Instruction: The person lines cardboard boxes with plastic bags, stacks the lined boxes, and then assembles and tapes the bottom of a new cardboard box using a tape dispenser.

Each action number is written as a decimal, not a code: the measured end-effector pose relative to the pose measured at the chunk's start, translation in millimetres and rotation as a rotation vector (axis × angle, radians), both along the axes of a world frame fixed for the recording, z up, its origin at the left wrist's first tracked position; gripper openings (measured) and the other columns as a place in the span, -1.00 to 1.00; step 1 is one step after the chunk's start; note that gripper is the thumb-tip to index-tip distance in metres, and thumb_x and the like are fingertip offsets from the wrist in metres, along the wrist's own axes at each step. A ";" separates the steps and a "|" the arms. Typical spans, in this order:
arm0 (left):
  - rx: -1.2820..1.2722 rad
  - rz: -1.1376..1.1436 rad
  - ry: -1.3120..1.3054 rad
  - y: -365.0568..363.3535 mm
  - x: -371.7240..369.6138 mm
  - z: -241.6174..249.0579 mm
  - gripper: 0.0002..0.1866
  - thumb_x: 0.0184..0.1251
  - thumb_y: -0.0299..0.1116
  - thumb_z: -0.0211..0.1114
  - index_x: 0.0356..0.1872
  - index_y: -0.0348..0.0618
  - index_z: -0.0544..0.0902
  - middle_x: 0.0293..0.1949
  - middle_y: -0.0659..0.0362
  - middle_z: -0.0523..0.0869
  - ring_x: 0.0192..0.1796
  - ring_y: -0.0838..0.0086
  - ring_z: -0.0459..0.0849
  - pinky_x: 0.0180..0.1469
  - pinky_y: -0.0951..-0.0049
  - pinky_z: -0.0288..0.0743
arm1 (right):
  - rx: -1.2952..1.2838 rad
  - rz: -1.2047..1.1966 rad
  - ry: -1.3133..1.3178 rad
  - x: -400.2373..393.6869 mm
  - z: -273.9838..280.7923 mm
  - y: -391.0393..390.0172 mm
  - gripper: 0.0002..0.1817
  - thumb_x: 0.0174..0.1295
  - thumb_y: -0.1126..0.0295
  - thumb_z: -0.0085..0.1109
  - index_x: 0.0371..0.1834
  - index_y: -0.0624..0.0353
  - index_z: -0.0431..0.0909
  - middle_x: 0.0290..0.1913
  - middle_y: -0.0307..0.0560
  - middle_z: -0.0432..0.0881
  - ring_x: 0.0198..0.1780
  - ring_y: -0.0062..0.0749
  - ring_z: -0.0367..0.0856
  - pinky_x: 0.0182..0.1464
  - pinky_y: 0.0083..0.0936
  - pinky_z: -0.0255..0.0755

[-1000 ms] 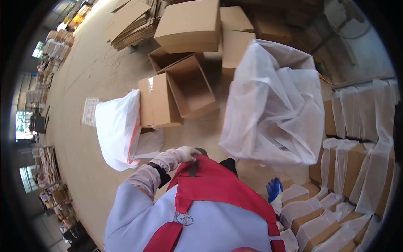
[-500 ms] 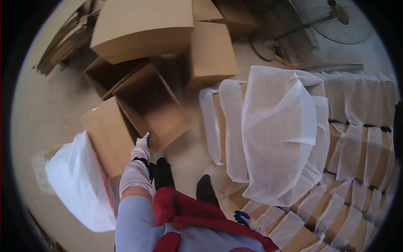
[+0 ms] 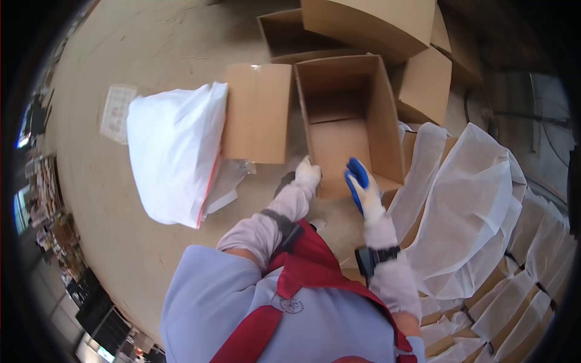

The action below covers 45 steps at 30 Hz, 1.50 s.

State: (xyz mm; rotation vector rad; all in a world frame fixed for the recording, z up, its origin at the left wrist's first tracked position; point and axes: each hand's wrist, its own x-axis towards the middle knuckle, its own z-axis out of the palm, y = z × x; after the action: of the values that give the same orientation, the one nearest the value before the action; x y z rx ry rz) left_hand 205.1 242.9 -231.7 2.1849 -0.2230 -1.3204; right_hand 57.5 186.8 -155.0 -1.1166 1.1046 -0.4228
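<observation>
Our landmark is the open, empty-looking brown cardboard box (image 3: 385,124), standing on the bare grey-brown floor (image 3: 175,57). We curl our white-gloved left hand (image 3: 308,173) narrowly at its near left corner. We hold our right hand (image 3: 365,186), gloved in white and blue, partly open over its near right part; we cannot tell if it touches. Left of the box we see a taped brown carton (image 3: 256,115), then a bulging white sack with red edging (image 3: 172,154). Right of it lie cartons under translucent white sheeting (image 3: 469,212). Our pale blue shirt bears a round dark emblem (image 3: 292,305), its lettering too small to read.
</observation>
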 end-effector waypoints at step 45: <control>-1.398 -1.839 0.093 -185.7 -206.2 269.1 -0.45 0.07 -0.08 0.35 0.08 -0.11 0.51 0.06 -0.08 0.48 0.09 0.07 0.48 0.13 0.23 0.38 | -0.585 -0.703 0.911 -335.5 633.1 36.3 -0.63 0.18 0.35 0.14 0.04 0.26 0.45 -0.14 -0.21 0.57 -0.15 -0.58 0.53 -0.06 -0.67 0.39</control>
State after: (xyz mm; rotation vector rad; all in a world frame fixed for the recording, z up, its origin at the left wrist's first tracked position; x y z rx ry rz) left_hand -1.1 57.1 37.4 0.2568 -2.4771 -1.0865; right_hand -278.0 223.0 478.1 -1.4559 2.3023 -0.8626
